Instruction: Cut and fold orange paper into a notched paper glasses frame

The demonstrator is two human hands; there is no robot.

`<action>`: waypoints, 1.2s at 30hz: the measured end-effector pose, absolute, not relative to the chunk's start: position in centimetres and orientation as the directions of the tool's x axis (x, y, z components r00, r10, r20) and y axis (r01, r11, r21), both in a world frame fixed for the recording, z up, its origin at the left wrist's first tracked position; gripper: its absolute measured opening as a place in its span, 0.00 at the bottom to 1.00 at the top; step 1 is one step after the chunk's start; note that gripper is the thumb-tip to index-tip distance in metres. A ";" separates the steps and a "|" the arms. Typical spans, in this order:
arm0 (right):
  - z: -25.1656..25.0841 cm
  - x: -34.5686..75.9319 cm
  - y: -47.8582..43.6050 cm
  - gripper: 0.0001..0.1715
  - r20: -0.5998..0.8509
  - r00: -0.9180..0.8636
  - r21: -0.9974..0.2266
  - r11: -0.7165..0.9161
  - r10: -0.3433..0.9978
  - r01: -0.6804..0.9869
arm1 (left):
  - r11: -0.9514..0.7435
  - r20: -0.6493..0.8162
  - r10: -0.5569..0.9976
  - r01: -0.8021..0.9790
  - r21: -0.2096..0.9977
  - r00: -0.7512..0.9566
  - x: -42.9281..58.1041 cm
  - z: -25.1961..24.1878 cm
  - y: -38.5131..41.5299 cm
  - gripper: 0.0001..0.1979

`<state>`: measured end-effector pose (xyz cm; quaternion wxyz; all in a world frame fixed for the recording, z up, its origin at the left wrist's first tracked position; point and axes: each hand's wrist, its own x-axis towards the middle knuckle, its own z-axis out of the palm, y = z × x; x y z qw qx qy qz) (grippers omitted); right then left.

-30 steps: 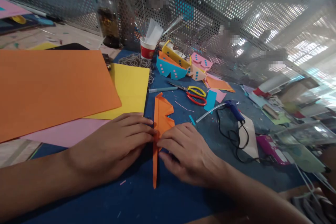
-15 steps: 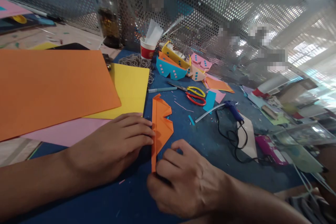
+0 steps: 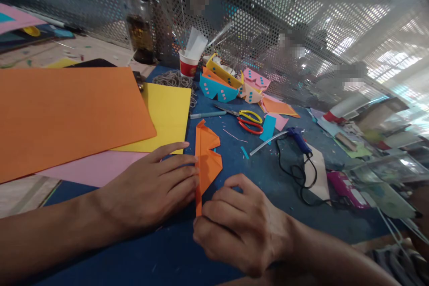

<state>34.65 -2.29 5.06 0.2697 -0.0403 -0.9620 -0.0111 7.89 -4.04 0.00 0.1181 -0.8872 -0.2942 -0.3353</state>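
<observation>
A folded orange paper piece (image 3: 208, 161) with a notched right edge lies on the blue table in front of me. My left hand (image 3: 161, 183) rests flat at its left edge, fingers spread a little and fingertips touching the fold. At the paper's lower end, my right hand (image 3: 234, 223) is curled, its thumb and fingers pinching the bottom tip. Part of that tip is hidden by the fingers. Scissors (image 3: 250, 120) with yellow and red handles and a light blue pen (image 3: 208, 115) lie beyond the paper.
Large orange (image 3: 73, 116) and yellow sheets (image 3: 167, 116) lie at left. Folded paper masks (image 3: 219, 89) and a red-white cup (image 3: 188, 65) stand at the back, beside a jar (image 3: 140, 35). A blue glue gun (image 3: 299, 140) with a black cord lies at right, near a magenta box (image 3: 347, 190).
My left hand's fingers have spread slightly, the index finger lifting away from the others. The right hand has shifted a little to the right, still at the paper's lower end.
</observation>
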 end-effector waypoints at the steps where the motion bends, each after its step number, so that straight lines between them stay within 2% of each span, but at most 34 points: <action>1: 4.9 34.7 -2.1 0.08 0.547 -0.832 -0.040 0.996 0.089 0.081 | -0.800 0.665 0.443 0.600 -0.011 0.602 7.9 0.0 -4.0 0.11; 3: 4.7 34.8 -1.7 0.07 0.600 -0.785 -0.141 0.986 0.154 0.086 | -0.801 0.660 0.455 0.598 0.010 0.598 7.9 0.0 -4.1 0.11; 6: 4.5 34.9 -0.8 0.18 0.551 -0.789 -0.215 0.960 0.270 0.178 | -0.789 0.646 0.487 0.613 0.037 0.588 8.0 0.1 -4.1 0.11; 9: 4.0 34.9 -0.3 0.18 0.457 -0.835 -0.167 0.951 0.307 0.259 | -0.775 0.655 0.482 0.632 0.008 0.582 8.1 0.3 -4.1 0.14; 13: 3.2 34.8 0.0 0.11 0.440 -0.861 -0.081 0.966 0.256 0.246 | -0.771 0.651 0.483 0.637 0.001 0.585 8.2 0.5 -4.0 0.18; 18: 2.9 34.9 -0.1 0.09 0.444 -0.867 -0.016 0.969 0.227 0.245 | -0.775 0.606 0.544 0.624 0.099 0.580 7.6 0.4 -4.1 0.11; 22: 2.8 35.0 -0.3 0.08 0.448 -0.855 -0.041 0.961 0.261 0.273 | -0.748 0.583 0.610 0.633 0.200 0.537 7.2 0.5 -4.3 0.09; 29: 2.7 34.9 -0.6 0.08 0.471 -0.823 -0.099 0.946 0.318 0.309 | -0.732 0.595 0.642 0.619 0.287 0.483 7.1 1.2 -4.2 0.18; 36: 3.1 34.8 -1.0 0.08 0.462 -0.812 -0.134 0.933 0.356 0.333 | -0.689 0.571 0.704 0.599 0.408 0.422 7.0 1.2 -4.0 0.21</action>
